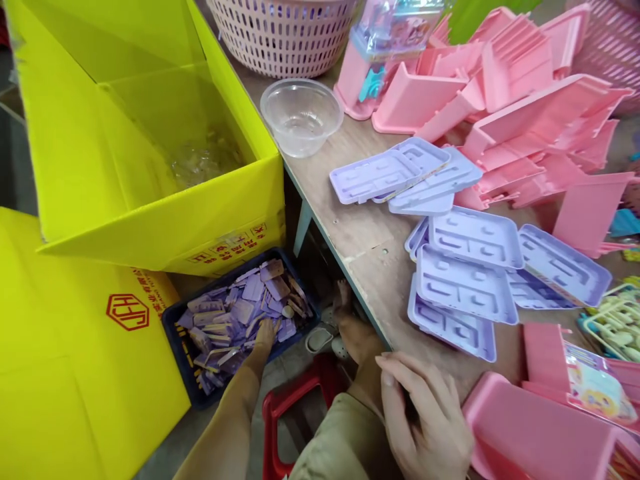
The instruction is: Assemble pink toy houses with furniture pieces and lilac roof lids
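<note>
My left hand (265, 333) reaches down beside the table into a dark blue crate (176, 333) on the floor, fingers resting on a heap of small purple plastic pieces (240, 307). Whether it grips one I cannot tell. My right hand (425, 420) lies with loosely curled fingers on the wooden table's (360, 233) front edge, holding nothing, next to a pink plastic tray (540, 433). Several purple moulded trays (465, 283) lie spread on the table just beyond it.
A large yellow carton (150, 220) stands open at the left, another yellow box (75, 373) below it. A clear bowl (301, 117), a pink basket (285, 33) and a pile of pink parts (525, 113) fill the table's far side. A red stool (295, 407) is under me.
</note>
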A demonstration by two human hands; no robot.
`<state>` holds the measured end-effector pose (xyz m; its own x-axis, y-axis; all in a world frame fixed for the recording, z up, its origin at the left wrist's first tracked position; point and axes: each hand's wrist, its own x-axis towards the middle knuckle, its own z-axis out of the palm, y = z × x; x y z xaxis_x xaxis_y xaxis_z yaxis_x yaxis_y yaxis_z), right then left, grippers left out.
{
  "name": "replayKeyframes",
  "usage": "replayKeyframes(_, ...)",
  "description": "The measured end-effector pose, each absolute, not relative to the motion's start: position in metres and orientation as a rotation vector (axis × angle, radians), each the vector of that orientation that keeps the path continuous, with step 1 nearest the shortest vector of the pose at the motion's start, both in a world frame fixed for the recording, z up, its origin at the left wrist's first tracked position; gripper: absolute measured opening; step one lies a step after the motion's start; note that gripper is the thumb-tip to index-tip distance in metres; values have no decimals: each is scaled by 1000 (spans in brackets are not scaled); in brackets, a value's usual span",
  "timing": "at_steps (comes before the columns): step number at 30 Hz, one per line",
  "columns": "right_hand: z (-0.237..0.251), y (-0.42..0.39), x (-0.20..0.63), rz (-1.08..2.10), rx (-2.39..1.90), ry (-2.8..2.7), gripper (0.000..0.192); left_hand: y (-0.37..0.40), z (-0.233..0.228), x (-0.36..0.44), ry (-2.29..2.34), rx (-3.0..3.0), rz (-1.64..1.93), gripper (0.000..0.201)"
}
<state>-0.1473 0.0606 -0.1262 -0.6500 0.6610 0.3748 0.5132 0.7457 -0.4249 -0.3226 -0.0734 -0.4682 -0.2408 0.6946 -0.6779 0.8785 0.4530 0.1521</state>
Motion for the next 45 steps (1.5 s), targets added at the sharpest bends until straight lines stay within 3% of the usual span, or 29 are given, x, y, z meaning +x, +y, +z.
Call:
replayKeyframes(6, -127, 60, -147, 397, -904, -2433, 19, -93, -464, -334, 2027, 1110, -442, 33)
replayKeyframes(13, -127, 59, -147, 463, -893, -2335, 18, -107, -415, -358, 2067, 1043, -219, 34)
replayKeyframes(21, -129, 46, -145, 750, -810, -2130, 20, -133, -307, -387, 2169, 976, 268, 17)
replayKeyframes(26, -124, 15, -155, 848, -757, -2237, 33, -124, -197, -377, 1929, 1002, 729, 33)
replayKeyframes(29, -104, 9, -158, 816, -690, -2220, 44, -99, -125, -362, 1560, 968, 1074, 38)
replayKeyframes(33, -57, 33, -142, 727, -874, -2152, 10, -39, -58, -340, 1309, 1011, 1229, 34)
replayKeyframes(34, -44, 42, -133, 642, -964, -2112, 9, -19, -49, -334, 1267, 1003, 1275, 35)
replayKeyframes(39, 9, 83, -64, 256, -1247, -1751, 21, 96, -34, -288, 1217, 899, 1384, 44)
replayKeyframes(45, 28, 62, 27, 245, -1473, -1534, 25, 198, -38, -227, 1363, 1101, 1267, 44)
